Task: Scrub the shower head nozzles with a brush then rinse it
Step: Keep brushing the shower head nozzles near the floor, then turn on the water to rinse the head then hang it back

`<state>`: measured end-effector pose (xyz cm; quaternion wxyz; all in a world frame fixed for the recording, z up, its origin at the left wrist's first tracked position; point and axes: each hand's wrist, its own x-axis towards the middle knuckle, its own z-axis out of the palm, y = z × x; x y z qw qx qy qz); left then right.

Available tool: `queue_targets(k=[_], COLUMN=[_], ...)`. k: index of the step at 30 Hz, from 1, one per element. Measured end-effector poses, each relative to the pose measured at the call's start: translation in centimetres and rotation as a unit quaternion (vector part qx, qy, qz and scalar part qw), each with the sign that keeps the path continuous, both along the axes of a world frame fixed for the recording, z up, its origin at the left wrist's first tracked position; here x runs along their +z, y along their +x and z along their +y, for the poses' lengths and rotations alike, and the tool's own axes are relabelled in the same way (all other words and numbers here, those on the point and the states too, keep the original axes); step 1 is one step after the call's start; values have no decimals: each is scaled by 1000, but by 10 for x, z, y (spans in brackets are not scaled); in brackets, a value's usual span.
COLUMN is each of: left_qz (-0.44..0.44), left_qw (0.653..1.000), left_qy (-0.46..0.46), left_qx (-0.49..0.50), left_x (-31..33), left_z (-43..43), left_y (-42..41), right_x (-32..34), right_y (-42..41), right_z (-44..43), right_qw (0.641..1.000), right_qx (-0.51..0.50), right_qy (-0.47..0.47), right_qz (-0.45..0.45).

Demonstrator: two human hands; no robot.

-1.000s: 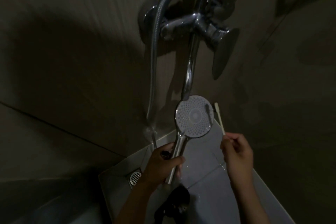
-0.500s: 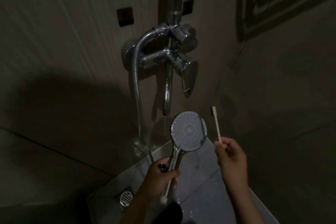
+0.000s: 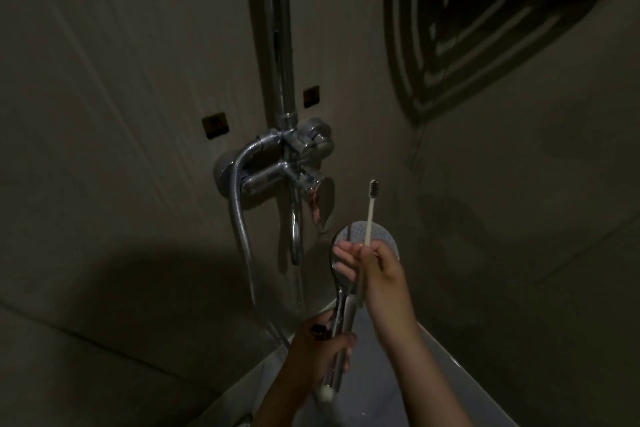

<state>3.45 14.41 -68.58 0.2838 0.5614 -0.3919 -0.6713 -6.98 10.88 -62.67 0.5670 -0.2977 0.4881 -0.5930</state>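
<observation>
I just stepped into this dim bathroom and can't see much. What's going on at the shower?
A person is set to scrub a handheld shower head. The left hand grips it by its handle, with the spray face turned toward them. The right hand holds a toothbrush upright in front of that face. Its bristles point up, above the rim and touching nothing.

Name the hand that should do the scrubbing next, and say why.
Right. The right hand pinches the toothbrush in front of the shower head, with the bristles pointing up past its rim, so it likely needs only a tilt. The left hand grips the shower head's handle and should steady it.
</observation>
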Motion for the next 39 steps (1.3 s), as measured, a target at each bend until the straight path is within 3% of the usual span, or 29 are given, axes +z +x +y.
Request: queue_targets(k=[9,19,30,39], left_qz=[7,-94,9,32], left_qw=[1000,994,1000,992], left_qy=[-10,-56,-18,-119], left_qx=[26,-20,-13,-14], left_x=[13,-1,17,55], left_z=[-15,-16,-27,-31], left_y=[7,12,8,-11], right_x=[6,-5,7,36], right_y=[17,31,12,-25], right_z=[-20,-24,-21,3], right_qw=[999,995,996,993], right_qx=[13,18,-3,-37], right_qy=[6,12,7,-42], right_qz=[-39,-98,-92,-101])
